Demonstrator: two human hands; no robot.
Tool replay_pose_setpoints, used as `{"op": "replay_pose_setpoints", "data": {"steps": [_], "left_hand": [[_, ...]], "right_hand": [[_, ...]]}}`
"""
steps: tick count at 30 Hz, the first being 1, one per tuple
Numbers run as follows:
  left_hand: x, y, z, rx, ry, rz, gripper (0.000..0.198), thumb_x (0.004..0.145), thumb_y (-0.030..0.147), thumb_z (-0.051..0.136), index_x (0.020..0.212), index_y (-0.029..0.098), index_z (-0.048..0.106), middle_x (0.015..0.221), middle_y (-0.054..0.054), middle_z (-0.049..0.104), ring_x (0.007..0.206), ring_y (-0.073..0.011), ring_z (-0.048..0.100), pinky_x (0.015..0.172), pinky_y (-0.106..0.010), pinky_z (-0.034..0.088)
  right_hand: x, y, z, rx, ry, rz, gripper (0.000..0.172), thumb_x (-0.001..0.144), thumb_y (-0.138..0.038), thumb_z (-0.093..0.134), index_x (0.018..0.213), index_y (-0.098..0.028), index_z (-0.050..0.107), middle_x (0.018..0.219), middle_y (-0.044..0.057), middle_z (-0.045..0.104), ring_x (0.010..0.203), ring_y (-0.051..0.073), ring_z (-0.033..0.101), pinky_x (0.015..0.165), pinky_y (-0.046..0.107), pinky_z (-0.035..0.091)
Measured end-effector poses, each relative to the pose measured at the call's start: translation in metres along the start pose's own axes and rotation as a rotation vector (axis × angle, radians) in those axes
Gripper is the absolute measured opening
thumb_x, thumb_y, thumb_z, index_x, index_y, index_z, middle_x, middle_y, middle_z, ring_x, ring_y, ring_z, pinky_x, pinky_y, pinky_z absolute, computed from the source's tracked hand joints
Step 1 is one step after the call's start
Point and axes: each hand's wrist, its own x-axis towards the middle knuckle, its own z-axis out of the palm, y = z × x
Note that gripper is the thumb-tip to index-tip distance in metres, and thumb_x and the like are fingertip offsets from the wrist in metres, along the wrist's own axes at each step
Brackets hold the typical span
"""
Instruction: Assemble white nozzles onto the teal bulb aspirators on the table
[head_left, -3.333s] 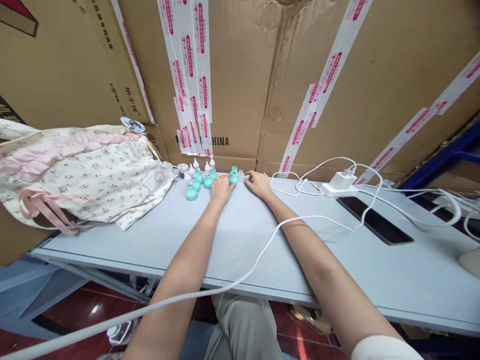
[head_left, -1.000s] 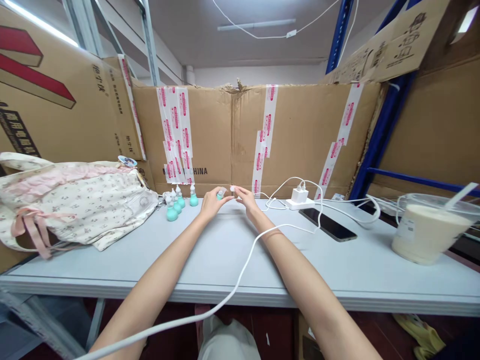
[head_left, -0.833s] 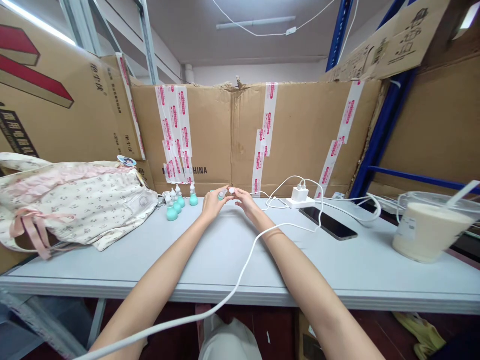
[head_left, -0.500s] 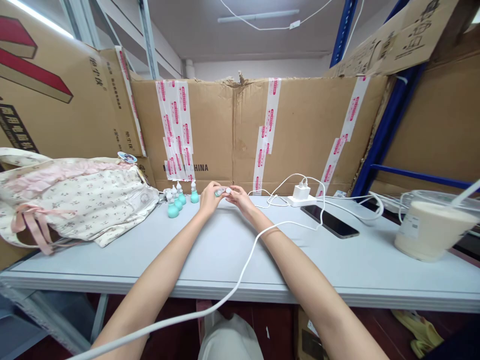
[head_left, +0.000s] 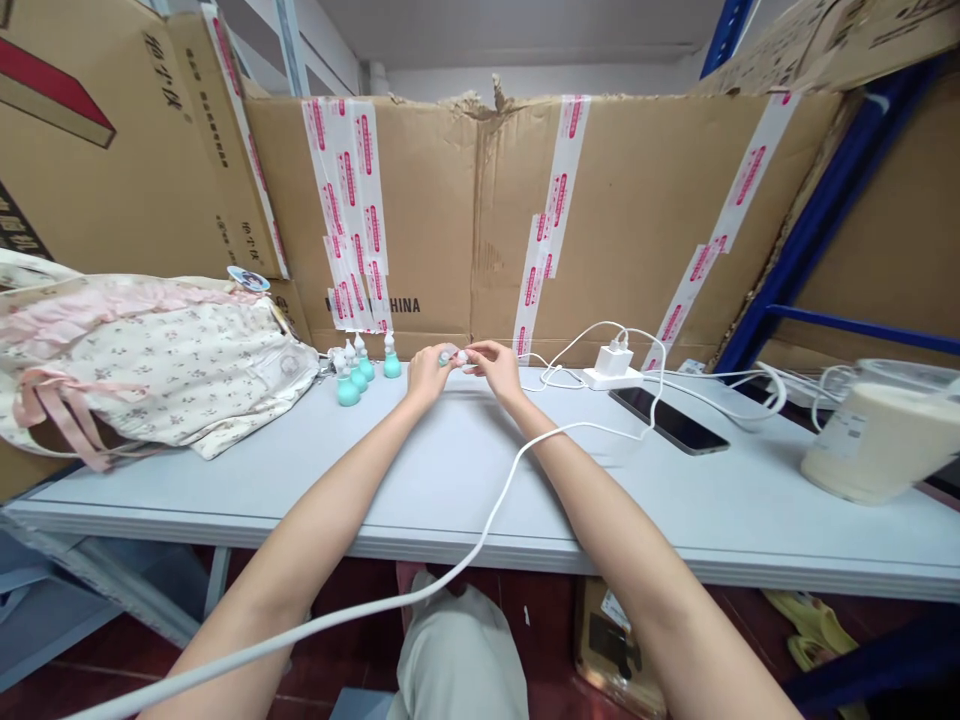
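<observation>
Above the far half of the grey table, my left hand (head_left: 429,371) is closed around a small mint-green squeeze bulb (head_left: 444,357), mostly hidden by the fingers. Its clear end points to the right. My right hand (head_left: 495,368) pinches a small whitish, translucent piece (head_left: 462,356) at that end. Whether the two pieces are joined is too small to tell. To the left of my hands stand several mint-green squeeze bulbs (head_left: 348,391) with clear pointed nozzles, upright on the table; one bulb (head_left: 391,367) is set apart nearest my left hand.
A floral fabric bag (head_left: 172,365) lies at the left. On the right are a white charger on a power strip (head_left: 613,378), a black phone (head_left: 671,420) and a cup of pale drink (head_left: 874,440). A white cable (head_left: 491,520) crosses in front of me. Cardboard (head_left: 637,200) walls the back.
The camera view has tilted down, so the table sits higher in the picture. My right fingers have shifted slightly around the whitish piece; both hands stay together.
</observation>
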Motion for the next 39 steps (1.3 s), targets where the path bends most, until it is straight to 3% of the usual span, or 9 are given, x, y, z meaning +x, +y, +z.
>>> {"op": "replay_pose_setpoints", "data": {"steps": [5, 12, 17, 21, 26, 29, 39], "left_hand": [[0.0, 0.006, -0.005, -0.019, 0.01, -0.035, 0.024, 0.082, 0.039, 0.056, 0.096, 0.025, 0.069, 0.093, -0.001, 0.072, 0.089, -0.0184, 0.064, 0.074, -0.024, 0.041], [-0.007, 0.016, -0.006, 0.093, 0.004, 0.032, 0.025, 0.085, 0.041, 0.05, 0.094, 0.027, 0.069, 0.091, -0.002, 0.072, 0.09, -0.0209, 0.064, 0.073, -0.025, 0.041], [-0.01, 0.016, 0.0, 0.148, -0.025, 0.08, 0.028, 0.088, 0.04, 0.046, 0.096, 0.027, 0.07, 0.085, -0.003, 0.072, 0.086, -0.022, 0.065, 0.071, -0.027, 0.042], [-0.01, 0.014, 0.002, 0.169, -0.005, 0.07, 0.027, 0.087, 0.039, 0.047, 0.098, 0.026, 0.069, 0.091, -0.004, 0.072, 0.09, -0.0224, 0.064, 0.073, -0.027, 0.043], [-0.007, 0.01, 0.0, 0.154, 0.073, 0.019, 0.03, 0.087, 0.038, 0.047, 0.107, 0.025, 0.066, 0.102, -0.005, 0.071, 0.097, -0.0226, 0.063, 0.077, -0.028, 0.043], [-0.007, 0.008, 0.0, 0.149, 0.095, -0.006, 0.03, 0.087, 0.04, 0.048, 0.105, 0.025, 0.067, 0.102, -0.005, 0.071, 0.096, -0.0229, 0.063, 0.077, -0.028, 0.043], [-0.009, 0.012, 0.0, 0.188, 0.097, -0.037, 0.028, 0.086, 0.04, 0.048, 0.1, 0.025, 0.068, 0.095, -0.006, 0.072, 0.092, -0.0227, 0.064, 0.072, -0.027, 0.042]], "right_hand": [[0.001, -0.001, -0.005, 0.097, -0.051, 0.04, 0.036, 0.06, -0.045, 0.074, 0.082, -0.016, 0.069, 0.081, 0.006, 0.072, 0.061, 0.016, 0.067, 0.056, 0.024, 0.051], [0.006, -0.01, -0.021, 0.038, -0.115, 0.067, 0.028, 0.059, -0.039, 0.075, 0.075, -0.016, 0.07, 0.075, 0.004, 0.07, 0.076, 0.015, 0.065, 0.061, 0.021, 0.048], [0.006, -0.009, -0.029, 0.015, -0.169, 0.107, 0.03, 0.056, -0.041, 0.077, 0.072, -0.015, 0.072, 0.064, 0.002, 0.066, 0.065, 0.011, 0.06, 0.065, 0.024, 0.049], [0.007, -0.003, -0.023, 0.045, -0.121, 0.099, 0.031, 0.055, -0.04, 0.077, 0.071, -0.015, 0.071, 0.065, 0.002, 0.067, 0.062, 0.011, 0.06, 0.063, 0.024, 0.048], [0.002, 0.001, 0.0, 0.059, 0.007, 0.025, 0.037, 0.067, -0.043, 0.069, 0.093, -0.018, 0.07, 0.093, 0.006, 0.072, 0.083, 0.017, 0.066, 0.065, 0.026, 0.051], [0.0, 0.002, 0.008, -0.017, 0.063, 0.005, 0.034, 0.073, -0.044, 0.063, 0.092, -0.017, 0.072, 0.088, 0.007, 0.073, 0.084, 0.018, 0.067, 0.067, 0.027, 0.052], [0.003, 0.001, 0.006, -0.013, 0.115, -0.009, 0.024, 0.068, -0.035, 0.068, 0.081, -0.016, 0.073, 0.083, 0.007, 0.073, 0.081, 0.019, 0.067, 0.067, 0.027, 0.051]]}}
